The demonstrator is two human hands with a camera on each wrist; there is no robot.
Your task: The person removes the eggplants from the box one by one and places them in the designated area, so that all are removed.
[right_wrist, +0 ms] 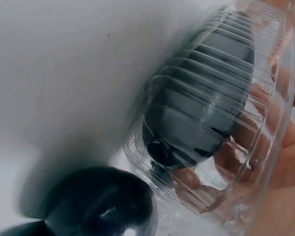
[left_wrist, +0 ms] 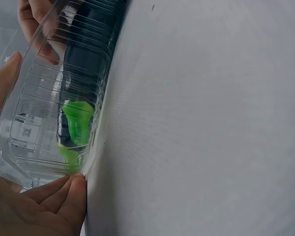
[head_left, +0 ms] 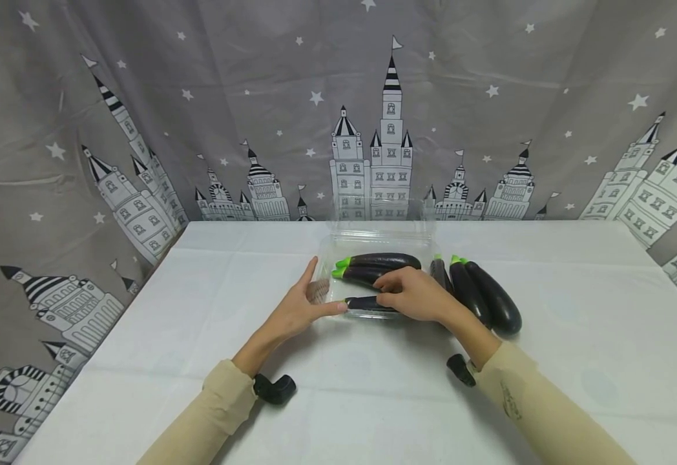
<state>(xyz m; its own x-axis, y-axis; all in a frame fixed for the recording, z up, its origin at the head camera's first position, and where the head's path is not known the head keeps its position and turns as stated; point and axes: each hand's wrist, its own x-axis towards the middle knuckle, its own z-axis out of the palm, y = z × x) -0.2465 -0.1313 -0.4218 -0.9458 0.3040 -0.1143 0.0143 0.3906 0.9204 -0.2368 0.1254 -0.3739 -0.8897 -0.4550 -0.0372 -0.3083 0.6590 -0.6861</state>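
Note:
A clear plastic clamshell container [head_left: 328, 255] stands with its lid raised at the back. My left hand [head_left: 294, 310] holds its near left corner, thumb along the front rim and fingers against the left end, low by the table in the left wrist view. Inside, two dark eggplants [head_left: 382, 259] with green stems lie together at the back. Another eggplant [head_left: 362, 303] lies along the front wall, its green cap [left_wrist: 79, 120] showing through the ribbed plastic. My right hand [head_left: 416, 294] reaches into the container and grips this front eggplant, its fingers curled behind it in the right wrist view.
Right of the container, more eggplants [head_left: 492, 297] lie on the white-covered table [head_left: 373, 400], partly behind my right wrist. One [right_wrist: 103, 201] is close to the container's end. A grey castle-print curtain [head_left: 460, 84] hangs behind the table and on its left.

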